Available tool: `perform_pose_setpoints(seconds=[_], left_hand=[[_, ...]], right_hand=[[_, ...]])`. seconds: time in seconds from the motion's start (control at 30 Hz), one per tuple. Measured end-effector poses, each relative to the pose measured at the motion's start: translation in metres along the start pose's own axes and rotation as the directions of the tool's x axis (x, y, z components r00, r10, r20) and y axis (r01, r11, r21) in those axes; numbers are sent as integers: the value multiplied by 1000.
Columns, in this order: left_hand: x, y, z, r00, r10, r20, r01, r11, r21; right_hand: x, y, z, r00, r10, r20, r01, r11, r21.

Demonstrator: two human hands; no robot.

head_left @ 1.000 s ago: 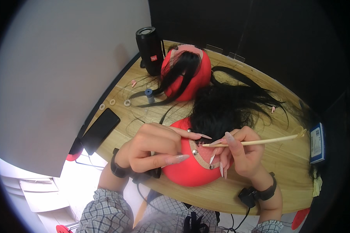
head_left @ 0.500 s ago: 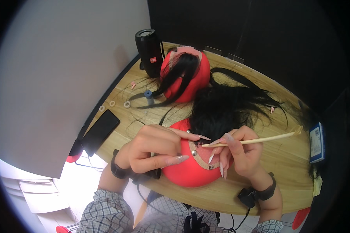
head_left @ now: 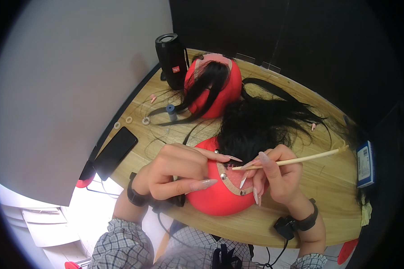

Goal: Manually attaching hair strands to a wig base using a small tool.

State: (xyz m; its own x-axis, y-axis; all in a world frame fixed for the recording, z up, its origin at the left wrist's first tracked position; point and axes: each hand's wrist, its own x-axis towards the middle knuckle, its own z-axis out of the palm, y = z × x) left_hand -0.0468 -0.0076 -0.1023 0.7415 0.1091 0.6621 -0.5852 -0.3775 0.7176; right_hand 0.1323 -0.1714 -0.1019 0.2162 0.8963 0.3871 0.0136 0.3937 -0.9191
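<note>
The pale slender stick (head_left: 300, 160) lay over the near red head form (head_left: 220, 204), its long axis running nearly crosswise. Its working tip pointed left and slightly toward the person, at the pink mesh (head_left: 243, 178) beside the black hair (head_left: 249, 125); its frayed rear end pointed right, a little farther off. Of the two hands, the right hand (head_left: 280, 177) pinched the stick between thumb and fingers, while the left hand (head_left: 177, 172) was half curled, index finger extended to the hair's edge; whether it gripped strands could not be told. Beyond, on the bench (head_left: 323, 197), stood another red form (head_left: 231, 96) and a black speaker (head_left: 170, 56).
</note>
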Motion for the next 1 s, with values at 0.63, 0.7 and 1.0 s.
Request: perform_pose_setpoints(seconds=[0.63,0.7,1.0], left_hand=[[0,0,1,1000,5,-3,-4,1000,6],[0,0,1,1000,5,-4,-5,1000,4],[1,1,1,1000,7,0,-7,1000,3]], right_hand=[[0,-1,2,999,39,-32,-39,999,4],[0,-2,2,998,42,-37,-42,999,3],[3,-9,2,983,175,-48,-172,982,75]])
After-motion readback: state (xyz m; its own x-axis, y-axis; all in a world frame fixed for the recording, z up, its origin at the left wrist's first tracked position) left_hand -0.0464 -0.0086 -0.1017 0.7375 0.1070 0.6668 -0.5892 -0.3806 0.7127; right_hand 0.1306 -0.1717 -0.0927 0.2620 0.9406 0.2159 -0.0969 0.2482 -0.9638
